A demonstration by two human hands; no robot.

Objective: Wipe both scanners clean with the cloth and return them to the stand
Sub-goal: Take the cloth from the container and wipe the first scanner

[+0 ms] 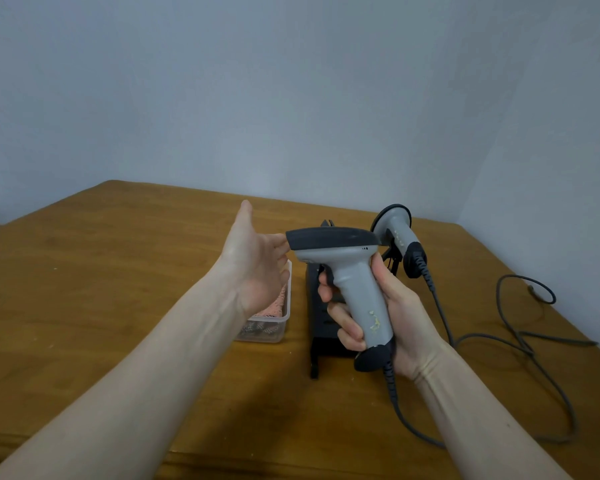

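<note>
While the right hand (385, 317) wraps its grip around the handle of one scanner (347, 282), the left hand (257, 261) is spread open, palm turned toward the scanner's dark nose, its fingertips touching or just short of that nose — which one I cannot tell. The held scanner is lifted above the tabletop (118, 271), in front of the black stand (321, 327). Its body is grey with a dark head and a dark cap at the butt, and pale yellowish smears mark the lower handle. The handle runs roughly upright, tilted slightly, with the butt down; the head lies nearly level and points left. A coiled cable (395, 403) leaves the butt and trails off over the tabletop to the right.

The second scanner (399, 237) sits at the far right of the stand, grey and dark too, with small pale flecks on its handle — its round head up and away, its handle slanting down toward the viewer. Its own cable joins the loose loops at the right.

Left of the stand, under the left hand, a clear tub (274, 327) holds the pink cloth (274, 308).
</note>
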